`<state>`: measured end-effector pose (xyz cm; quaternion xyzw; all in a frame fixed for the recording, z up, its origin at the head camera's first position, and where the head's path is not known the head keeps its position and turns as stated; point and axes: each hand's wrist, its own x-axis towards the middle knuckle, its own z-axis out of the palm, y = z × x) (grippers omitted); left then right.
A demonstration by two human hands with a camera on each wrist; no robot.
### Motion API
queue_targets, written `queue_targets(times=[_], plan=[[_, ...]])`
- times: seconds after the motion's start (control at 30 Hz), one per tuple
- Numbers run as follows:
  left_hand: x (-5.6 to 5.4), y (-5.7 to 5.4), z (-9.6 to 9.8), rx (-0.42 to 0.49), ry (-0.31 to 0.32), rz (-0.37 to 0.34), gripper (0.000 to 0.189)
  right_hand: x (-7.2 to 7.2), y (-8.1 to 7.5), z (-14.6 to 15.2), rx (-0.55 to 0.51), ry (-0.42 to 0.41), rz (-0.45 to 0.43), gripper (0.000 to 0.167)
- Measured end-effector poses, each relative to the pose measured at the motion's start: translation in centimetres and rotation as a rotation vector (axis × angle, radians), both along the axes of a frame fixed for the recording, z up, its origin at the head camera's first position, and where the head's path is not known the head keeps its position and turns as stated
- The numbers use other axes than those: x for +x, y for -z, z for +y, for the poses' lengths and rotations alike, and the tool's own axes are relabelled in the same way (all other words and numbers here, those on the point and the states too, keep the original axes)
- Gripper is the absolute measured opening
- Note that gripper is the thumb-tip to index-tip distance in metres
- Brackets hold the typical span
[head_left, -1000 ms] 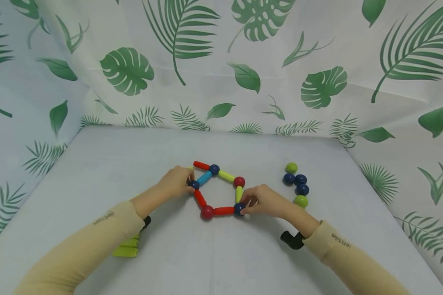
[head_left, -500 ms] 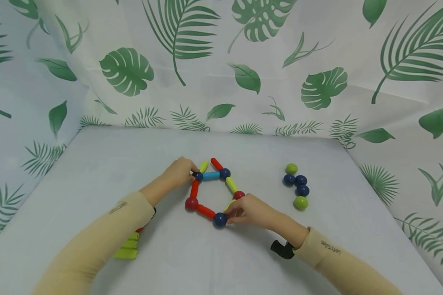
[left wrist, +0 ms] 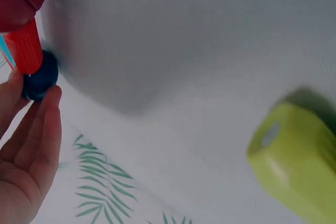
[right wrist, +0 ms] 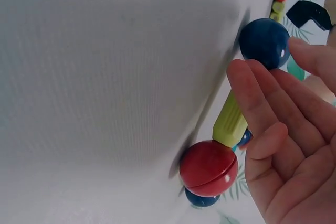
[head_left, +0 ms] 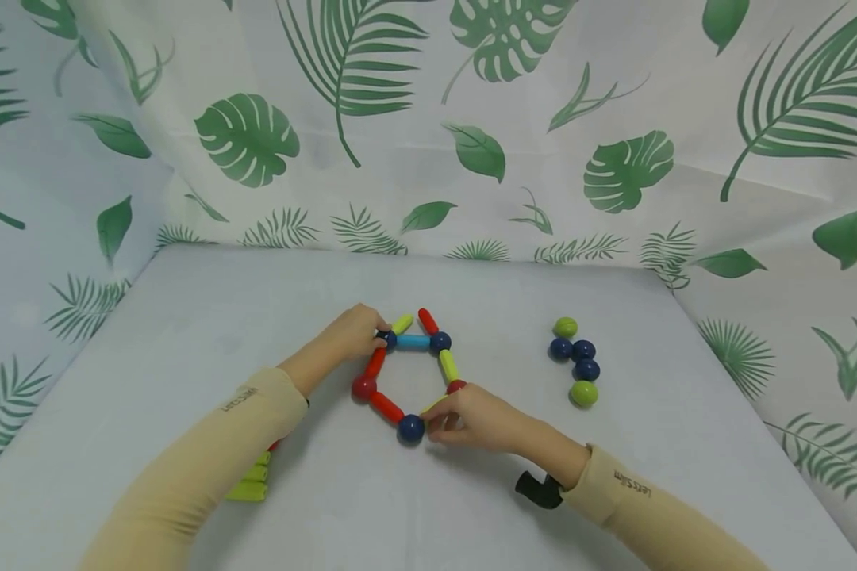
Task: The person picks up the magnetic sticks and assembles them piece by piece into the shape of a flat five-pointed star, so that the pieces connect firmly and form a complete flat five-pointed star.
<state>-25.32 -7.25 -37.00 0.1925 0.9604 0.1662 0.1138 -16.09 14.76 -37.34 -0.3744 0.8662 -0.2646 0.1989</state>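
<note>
Ring (head_left: 386, 408): here it sits, five-sided, just below centre of the frame; light-blue rod (head_left: 413, 342) across the top, one red ball (head_left: 364, 387) left, second red ball (head_left: 456, 385) right;
Left hand (head_left: 350, 333): thumb and fingers clamped on the ring's upper left navy ball (head_left: 389, 339);
Right hand (head_left: 482, 420): close in beside the bottom navy ball (head_left: 410, 429); fingers mostly straight, thumb apart from them (contact with the ball? I cannot tell);
Top corners: yellow-green rod (head_left: 402, 323) and red rod (head_left: 428, 321) jutting towards the top of the frame;
Loose balls (head_left: 586, 370): right of centre, a crooked line; two green, three navy;
Rod pile (head_left: 250, 492): lower left, partly behind the left sleeve (head_left: 193, 468).
</note>
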Motion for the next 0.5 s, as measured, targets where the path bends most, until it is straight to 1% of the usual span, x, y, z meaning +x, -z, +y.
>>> queue_targets(times=[0.13, 0.23, 0.33, 0.5], plan=[[0.1, 0.2, 0.1, 0.026, -0.033, 0.015, 0.03, -0.3, -0.3, 0.7, -0.028, -0.002, 0.005, 0.024], [0.2, 0.3, 0.1, 0.051, -0.062, 0.015, 0.029, -1.0, -1.2, 1.9, -0.044, 0.036, 0.033, 0.025], [0.3, 0.3, 0.2, 0.075, -0.08, 0.021, 0.028, -2.5, -2.2, 3.9, -0.036, 0.11, 0.097, 0.026], [0.2, 0.4, 0.2, 0.074, -0.078, 0.034, 0.027, -6.1, -3.7, 8.5, 0.032, 0.315, 0.215, 0.027]])
